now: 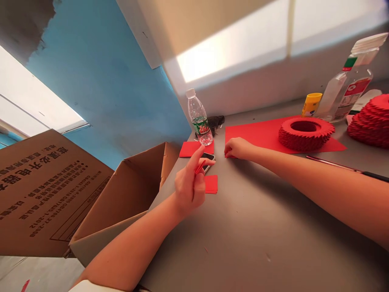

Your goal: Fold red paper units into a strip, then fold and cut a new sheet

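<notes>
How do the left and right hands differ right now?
The left hand is held up above the table, while the right hand sits low against it. The left hand grips a small red paper piece; the right hand shows nothing in its grip, its fingertips at the edge of the red sheet. Both hands are bare and over the grey table.

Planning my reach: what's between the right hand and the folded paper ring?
Head view: only a red paper sheet lies between the right hand and the folded paper ring.
</notes>
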Tool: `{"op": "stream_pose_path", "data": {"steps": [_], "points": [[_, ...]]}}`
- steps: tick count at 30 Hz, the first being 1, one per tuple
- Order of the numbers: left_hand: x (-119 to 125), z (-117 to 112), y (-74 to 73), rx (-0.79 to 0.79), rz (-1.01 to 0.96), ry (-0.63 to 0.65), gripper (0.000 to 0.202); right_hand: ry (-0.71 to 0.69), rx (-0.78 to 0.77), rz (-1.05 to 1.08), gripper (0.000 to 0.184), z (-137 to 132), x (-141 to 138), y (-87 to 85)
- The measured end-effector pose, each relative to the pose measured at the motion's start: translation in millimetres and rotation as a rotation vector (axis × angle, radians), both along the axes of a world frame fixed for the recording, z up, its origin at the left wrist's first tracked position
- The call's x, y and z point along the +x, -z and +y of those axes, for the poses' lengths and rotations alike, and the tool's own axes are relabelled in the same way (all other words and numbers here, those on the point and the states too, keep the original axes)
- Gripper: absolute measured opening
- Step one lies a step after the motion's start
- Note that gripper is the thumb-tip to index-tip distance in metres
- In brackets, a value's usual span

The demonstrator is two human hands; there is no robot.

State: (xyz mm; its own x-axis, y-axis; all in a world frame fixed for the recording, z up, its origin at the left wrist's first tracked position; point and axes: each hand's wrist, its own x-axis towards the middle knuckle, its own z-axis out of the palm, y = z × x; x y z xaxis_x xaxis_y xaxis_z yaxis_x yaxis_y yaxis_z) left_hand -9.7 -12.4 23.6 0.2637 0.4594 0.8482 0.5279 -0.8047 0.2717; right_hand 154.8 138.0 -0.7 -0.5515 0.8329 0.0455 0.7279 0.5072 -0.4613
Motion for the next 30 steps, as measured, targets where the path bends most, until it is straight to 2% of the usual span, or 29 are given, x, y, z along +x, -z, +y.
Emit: {"op": "stream_pose_path", "data": {"steps": [6,9,11,14,16,18,23,30], "points": [[0,-5,-3.0,-0.013,-0.022,-0.019,0.044,0.008,0.039,0.103,0.005,-2,9,2.2],[3,-7,-4.9,0.087,0.056,-0.032,0.044,0.036,0.085,0.162,0.010,-11,17,-5.0],[5,-6,-6.0,0.143,0.126,-0.040,0.041,0.047,0.062,0.249,0.016,-24,24,-13.3],[5,-4,-5.4,0.162,0.214,-0.078,0.040,-0.024,-0.229,0.642,0.016,-52,35,-29.0],[5,-2,-3.3,0.141,0.246,-0.103,0.042,-0.022,-0.325,0.853,0.021,-72,40,-39.7],[4,0,-0.9,0.112,0.264,-0.110,0.044,-0.043,-0.386,0.949,0.028,-91,44,-48.9],[5,1,0.5,0.106,0.287,-0.096,0.044,-0.112,-0.467,0.993,0.016,-121,45,-59.9],[5,1,-1.2,0.123,0.291,-0.095,0.042,-0.109,-0.446,0.976,0.010,-127,39,-55.1]]}}
